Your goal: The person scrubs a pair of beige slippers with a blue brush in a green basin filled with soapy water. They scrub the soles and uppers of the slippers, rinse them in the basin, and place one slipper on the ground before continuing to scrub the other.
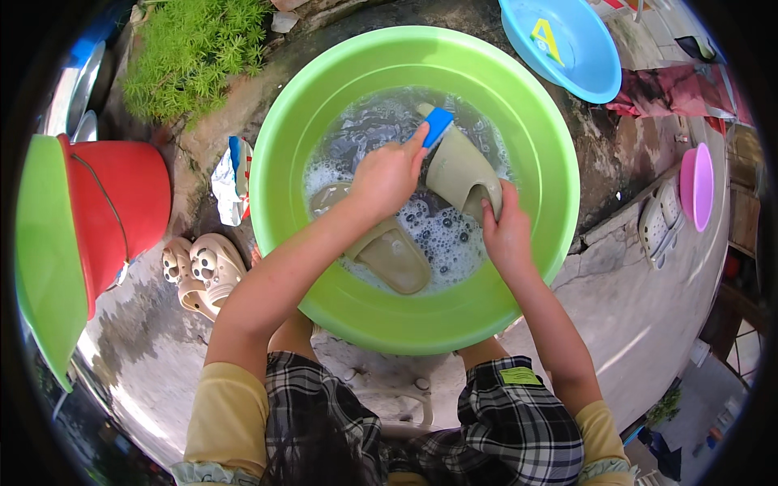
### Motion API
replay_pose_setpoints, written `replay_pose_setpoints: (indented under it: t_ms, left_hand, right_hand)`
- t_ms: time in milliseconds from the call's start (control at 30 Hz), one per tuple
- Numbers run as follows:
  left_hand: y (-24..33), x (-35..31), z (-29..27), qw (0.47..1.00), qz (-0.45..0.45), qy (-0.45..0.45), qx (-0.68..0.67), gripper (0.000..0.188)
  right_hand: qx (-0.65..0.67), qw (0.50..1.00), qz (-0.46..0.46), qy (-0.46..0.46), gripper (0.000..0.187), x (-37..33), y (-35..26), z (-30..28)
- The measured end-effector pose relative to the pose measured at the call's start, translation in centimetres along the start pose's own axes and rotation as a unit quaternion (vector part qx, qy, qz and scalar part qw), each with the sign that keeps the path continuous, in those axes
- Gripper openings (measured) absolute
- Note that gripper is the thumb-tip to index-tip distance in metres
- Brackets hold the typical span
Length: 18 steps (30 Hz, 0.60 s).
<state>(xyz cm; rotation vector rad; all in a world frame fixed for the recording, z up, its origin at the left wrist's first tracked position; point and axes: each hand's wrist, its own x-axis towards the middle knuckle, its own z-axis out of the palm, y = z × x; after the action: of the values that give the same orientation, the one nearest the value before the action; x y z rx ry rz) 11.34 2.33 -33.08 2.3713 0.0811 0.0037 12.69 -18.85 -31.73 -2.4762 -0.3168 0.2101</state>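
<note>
My left hand (387, 174) grips a blue brush (438, 125) against the grey-green slipper (458, 166) that my right hand (504, 231) holds tilted, right of centre in the green basin (405, 316); scrubbing looks midway; the second slipper (389, 251) lies in suds nearer me, seemingly unscrubbed.
</note>
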Motion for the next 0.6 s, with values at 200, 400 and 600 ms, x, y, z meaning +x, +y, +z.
replay_pose_setpoints:
  t_ms: [200,400,600]
  left_hand:
    - [2.5,-1.4,0.3,0.995,0.088,-0.045,-0.018,0.048]
    - [4.0,-2.2,-0.4,0.995,0.08,-0.063,-0.004,0.046]
    - [-1.9,0.1,-0.5,0.997,-0.035,-0.027,0.068,0.047]
  right_hand:
    - [-0.027,0.999,0.018,-0.022,0.031,-0.1,0.6,-0.3]
    - [-0.048,0.999,-0.016,-0.008,0.047,-0.3,1.7,-0.1]
    - [-0.047,0.993,-0.106,0.021,0.05,-0.7,0.7,-1.1]
